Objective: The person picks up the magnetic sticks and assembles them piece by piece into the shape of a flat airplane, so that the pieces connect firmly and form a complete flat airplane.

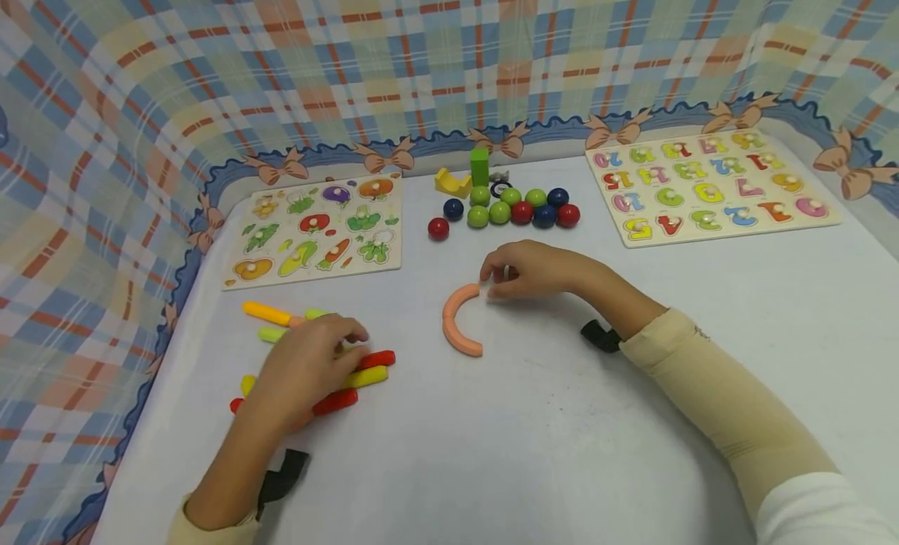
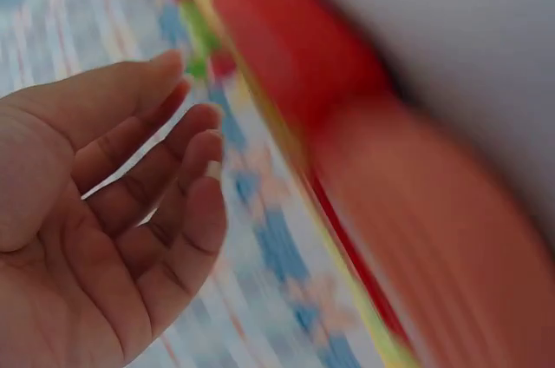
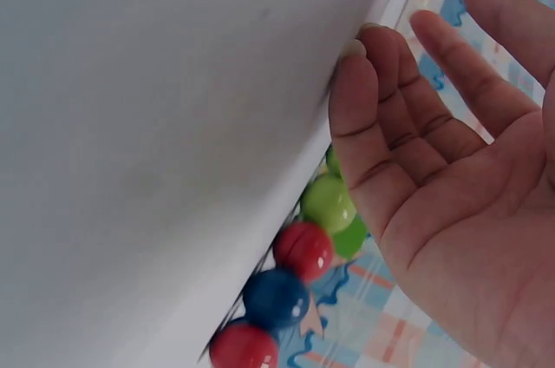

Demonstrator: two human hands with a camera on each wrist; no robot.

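Observation:
My left hand [image 1: 309, 365] hovers over a loose pile of coloured sticks on the left of the table, its fingers loosely bent and holding nothing. Among them are a red stick [image 1: 335, 402], a yellow stick [image 1: 368, 375] and an orange-yellow stick [image 1: 267, 313]; the hand hides part of the pile. In the left wrist view, a blurred red piece [image 2: 295, 38] lies beside the fingers. Near the middle, two salmon-coloured curved pieces [image 1: 449, 320] meet end to end as an arc open to the right. My right hand [image 1: 537, 270], with nothing in its bent fingers, is beside the arc's upper end.
A vegetable puzzle board [image 1: 316, 229] lies back left, a number puzzle board [image 1: 709, 187] back right. Between them sit several red, blue and green balls [image 1: 521, 212], a green block [image 1: 480, 167] and a yellow curved block [image 1: 453, 183]. Plaid cloth [image 1: 449, 61] borders the table.

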